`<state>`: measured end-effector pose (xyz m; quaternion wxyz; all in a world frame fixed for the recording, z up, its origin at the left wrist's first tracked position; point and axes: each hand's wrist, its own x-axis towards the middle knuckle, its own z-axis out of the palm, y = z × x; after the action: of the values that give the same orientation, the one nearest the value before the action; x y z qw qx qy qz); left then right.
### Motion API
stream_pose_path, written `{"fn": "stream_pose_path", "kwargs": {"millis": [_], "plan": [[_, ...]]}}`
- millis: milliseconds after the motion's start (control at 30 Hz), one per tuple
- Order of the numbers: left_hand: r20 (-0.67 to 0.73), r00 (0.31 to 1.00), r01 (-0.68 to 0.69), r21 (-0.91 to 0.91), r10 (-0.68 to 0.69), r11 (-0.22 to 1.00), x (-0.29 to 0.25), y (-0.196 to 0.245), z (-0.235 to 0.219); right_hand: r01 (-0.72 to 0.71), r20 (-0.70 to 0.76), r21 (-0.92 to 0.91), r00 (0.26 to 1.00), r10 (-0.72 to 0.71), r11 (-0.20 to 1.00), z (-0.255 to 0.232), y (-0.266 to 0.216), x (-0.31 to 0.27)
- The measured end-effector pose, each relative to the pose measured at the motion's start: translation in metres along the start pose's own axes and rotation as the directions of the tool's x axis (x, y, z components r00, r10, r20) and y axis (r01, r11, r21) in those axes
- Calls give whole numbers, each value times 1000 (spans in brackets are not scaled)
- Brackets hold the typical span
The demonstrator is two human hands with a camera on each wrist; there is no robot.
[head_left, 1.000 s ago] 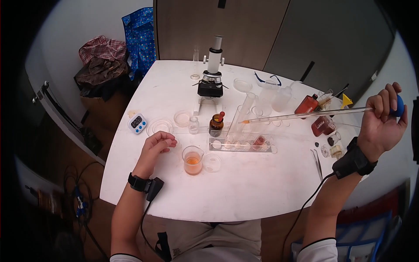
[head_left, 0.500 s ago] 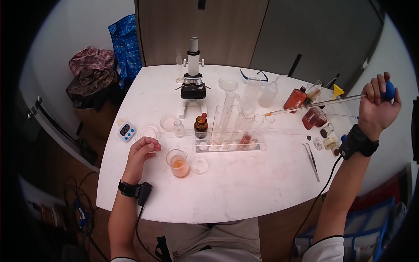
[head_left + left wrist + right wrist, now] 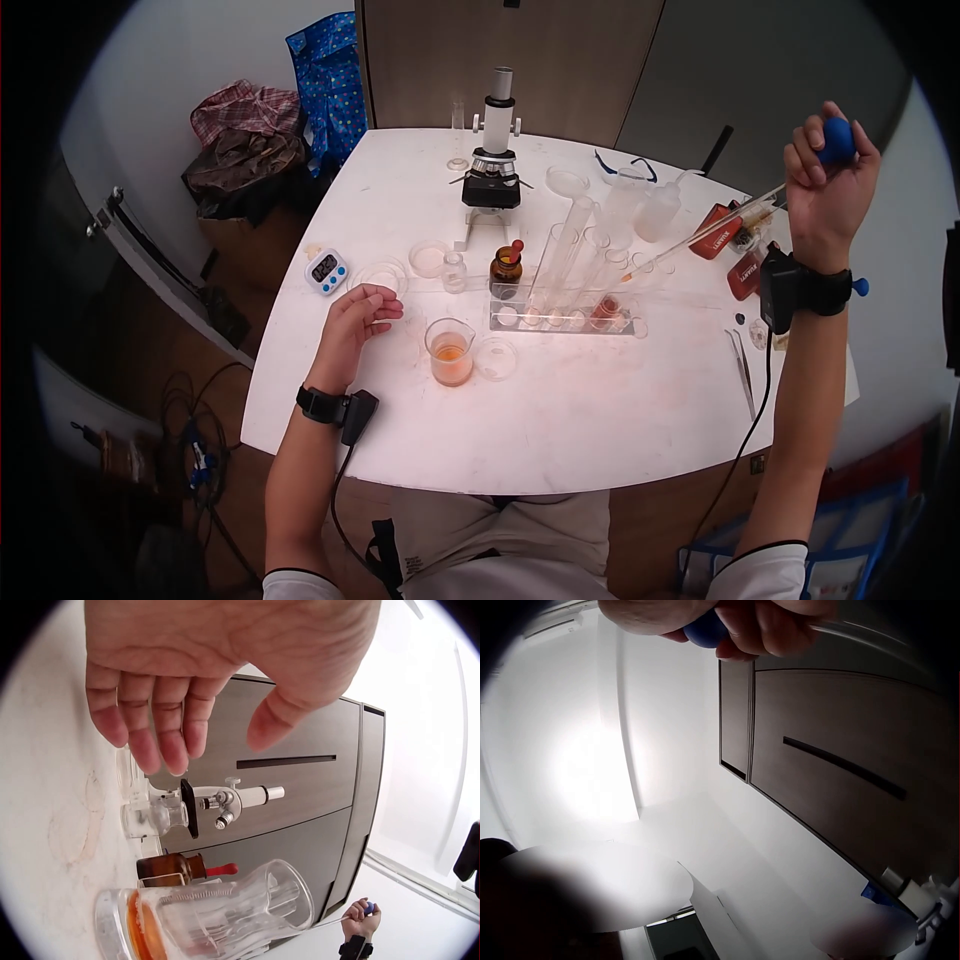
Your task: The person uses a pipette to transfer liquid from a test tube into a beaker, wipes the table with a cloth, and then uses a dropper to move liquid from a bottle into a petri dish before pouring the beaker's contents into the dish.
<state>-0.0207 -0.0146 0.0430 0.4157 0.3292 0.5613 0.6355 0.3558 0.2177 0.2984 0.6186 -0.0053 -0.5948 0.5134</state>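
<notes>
My right hand [image 3: 832, 190] is raised at the right, its fingers curled round the blue bulb [image 3: 837, 142] of a long glass pipette [image 3: 706, 232]. The pipette slants down to the left, its orange tip near the tubes in the clear rack [image 3: 562, 318]. In the right wrist view the hand [image 3: 739, 622] grips the blue bulb [image 3: 706, 630]. My left hand [image 3: 352, 325] holds nothing, fingers loosely bent, left of the beaker of orange liquid [image 3: 451, 360]. The left wrist view shows this hand [image 3: 217, 667] above the beaker [image 3: 217, 907], not touching it.
A microscope [image 3: 492, 180] stands at the back. Behind the rack is a brown dropper bottle [image 3: 506, 268]; a small glass jar [image 3: 453, 272] and timer [image 3: 326, 271] stand to its left. Tweezers [image 3: 741, 372], red-brown bottles [image 3: 717, 234] and a wash bottle [image 3: 658, 213] are at the right.
My right hand has moved up and to the left with the pipette, which now slants more steeply. The left hand stays beside the beaker. The head view has shifted.
</notes>
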Motion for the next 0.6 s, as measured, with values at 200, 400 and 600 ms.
{"fn": "stream_pose_path", "kwargs": {"millis": [200,400,600], "plan": [[7,1000,-6,-5,6,1000,1,-3,-2,-92,25,-28,995,93,995,13,27,-5],[7,1000,7,19,-7,1000,1,-1,1,-143,-22,-45,990,142,989,14,44,-16],[30,1000,6,-9,-6,1000,0,-2,1,-212,5,13,977,212,977,10,56,-27]]}}
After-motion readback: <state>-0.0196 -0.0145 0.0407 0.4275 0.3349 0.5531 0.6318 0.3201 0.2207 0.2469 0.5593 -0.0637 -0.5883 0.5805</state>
